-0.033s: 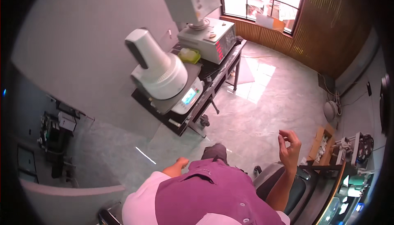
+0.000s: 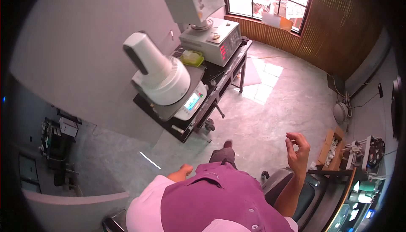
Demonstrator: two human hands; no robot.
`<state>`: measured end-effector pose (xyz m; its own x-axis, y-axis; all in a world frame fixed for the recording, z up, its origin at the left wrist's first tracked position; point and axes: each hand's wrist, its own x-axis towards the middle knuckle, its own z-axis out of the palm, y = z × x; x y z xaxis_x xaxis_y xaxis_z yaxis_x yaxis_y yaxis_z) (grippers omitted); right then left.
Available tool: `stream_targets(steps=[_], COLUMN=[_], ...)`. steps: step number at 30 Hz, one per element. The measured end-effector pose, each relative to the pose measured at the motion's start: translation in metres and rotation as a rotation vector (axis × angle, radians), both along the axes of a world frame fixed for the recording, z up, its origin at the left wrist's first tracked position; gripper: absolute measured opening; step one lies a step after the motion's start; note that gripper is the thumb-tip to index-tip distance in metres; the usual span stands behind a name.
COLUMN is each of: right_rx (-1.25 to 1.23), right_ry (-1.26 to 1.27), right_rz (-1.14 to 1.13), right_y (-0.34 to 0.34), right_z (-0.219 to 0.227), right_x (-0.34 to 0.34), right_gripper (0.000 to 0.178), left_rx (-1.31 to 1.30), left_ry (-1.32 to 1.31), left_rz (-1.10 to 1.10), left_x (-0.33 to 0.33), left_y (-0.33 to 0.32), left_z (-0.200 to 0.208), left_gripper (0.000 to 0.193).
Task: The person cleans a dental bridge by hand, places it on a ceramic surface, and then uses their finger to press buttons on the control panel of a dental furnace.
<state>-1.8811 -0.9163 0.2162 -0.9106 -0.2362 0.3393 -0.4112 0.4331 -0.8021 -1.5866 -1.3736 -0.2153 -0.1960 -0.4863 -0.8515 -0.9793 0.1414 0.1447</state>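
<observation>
Most of the left hand [image 2: 182,172] sits tucked behind the purple shirt [image 2: 220,202], so there's no telling if the fingers are curled or loose. The right hand [image 2: 298,151] is up with fingertips pinched together, but if anything is between them it's too tiny to make out. The chair [image 2: 292,185] is mostly covered by the person's body and arm. Whatever's in the cardboard box [image 2: 332,149] is just small pale lumps. The bench [image 2: 359,198] at lower right runs off the rim, gear on it smeared. The dark rack [image 2: 57,147] on the left is too dim and warped to read.
</observation>
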Motion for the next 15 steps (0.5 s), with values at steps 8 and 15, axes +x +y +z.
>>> stream_targets(steps=[8,15], right_rx=[0.11,0.18], right_ry=[-0.184,-0.291], right_rz=[0.079,0.206], right_y=[-0.04,-0.061], right_z=[-0.008,-0.015], right_x=[-0.17,-0.334], right_gripper=[0.018,0.015], left_rx=[0.181,-0.099], left_ry=[-0.113,0.735], left_rz=[-0.34,-0.04], left_x=[-0.244,-0.566], left_y=[0.026,0.095], left_z=[-0.024,0.035], left_gripper=[0.033,0.032])
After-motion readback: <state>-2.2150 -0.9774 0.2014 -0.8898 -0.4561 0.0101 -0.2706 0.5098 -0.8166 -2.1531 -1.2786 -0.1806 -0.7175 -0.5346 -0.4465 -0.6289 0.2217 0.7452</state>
